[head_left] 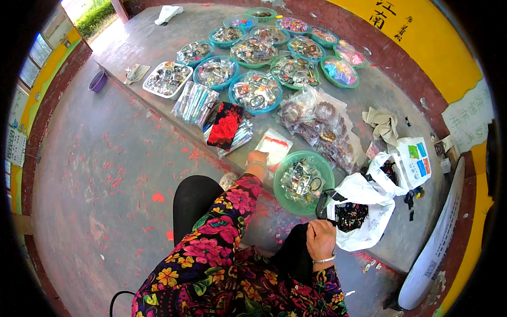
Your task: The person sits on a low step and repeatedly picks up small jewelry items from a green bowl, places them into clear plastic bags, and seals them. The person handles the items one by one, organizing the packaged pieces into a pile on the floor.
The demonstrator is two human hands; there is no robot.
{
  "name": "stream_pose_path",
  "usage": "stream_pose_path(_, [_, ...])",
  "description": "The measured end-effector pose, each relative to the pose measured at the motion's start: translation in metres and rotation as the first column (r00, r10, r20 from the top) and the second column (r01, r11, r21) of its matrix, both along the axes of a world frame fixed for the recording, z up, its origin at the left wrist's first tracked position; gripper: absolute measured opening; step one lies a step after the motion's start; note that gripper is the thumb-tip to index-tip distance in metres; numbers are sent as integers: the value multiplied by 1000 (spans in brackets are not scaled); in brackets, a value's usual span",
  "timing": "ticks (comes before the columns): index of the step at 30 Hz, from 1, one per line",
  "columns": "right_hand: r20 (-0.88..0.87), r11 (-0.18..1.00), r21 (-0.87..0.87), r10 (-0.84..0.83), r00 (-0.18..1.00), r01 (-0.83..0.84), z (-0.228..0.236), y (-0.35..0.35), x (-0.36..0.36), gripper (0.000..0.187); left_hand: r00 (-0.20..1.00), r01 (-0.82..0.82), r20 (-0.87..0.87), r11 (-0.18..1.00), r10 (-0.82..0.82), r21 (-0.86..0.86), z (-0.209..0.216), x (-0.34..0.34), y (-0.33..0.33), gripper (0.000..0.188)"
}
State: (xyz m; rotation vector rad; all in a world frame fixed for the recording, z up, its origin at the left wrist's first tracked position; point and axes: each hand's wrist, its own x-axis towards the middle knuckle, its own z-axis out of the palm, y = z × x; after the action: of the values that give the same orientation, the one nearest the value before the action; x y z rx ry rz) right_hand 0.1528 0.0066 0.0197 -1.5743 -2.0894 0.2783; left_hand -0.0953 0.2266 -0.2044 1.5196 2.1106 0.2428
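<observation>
While the left hand (pixel 257 157) stretches forward by a clear packet (pixel 274 146), the right hand (pixel 321 240) is palm-down near a white bag (pixel 379 221); I can't tell if either grip is closed.

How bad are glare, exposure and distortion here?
Head view: doorway partly blown out, floor near it washed pale; head view: clear packets in the near green bowl glint, so small contents are hard to read; head view: yellow wall curves toward the rim, corners black; head view: right hand reads fairly clearly.
</observation>
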Motion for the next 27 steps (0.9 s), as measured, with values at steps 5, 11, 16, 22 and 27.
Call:
stream_pose_path(5, [8,1000,4,3,1000,-3,1,1,-4,6,747,-416,593,907,300,66,-5,-11,-7,28])
stream_pose_path(11, [3,1000,8,-3,1000,3,-2,-1,-5,7,842,-238,516,967,158,92,10,-37,-21,20])
stream_pose_path(16, [9,1000,13,-8,1000,8,0,-2,-6,8,845,-211,518,973,132,95,27,-37,-25,21])
stream_pose_path(22, [10,1000,1,29,1000,-29,0,1,-7,9,976,206,-95,974,-198,89,-2,-40,-16,29])
stream_pose_path(27, [4,1000,13,3,1000,-3,0,-3,-6,8,985,-139,120,985,126,103,85,-12,-30,30])
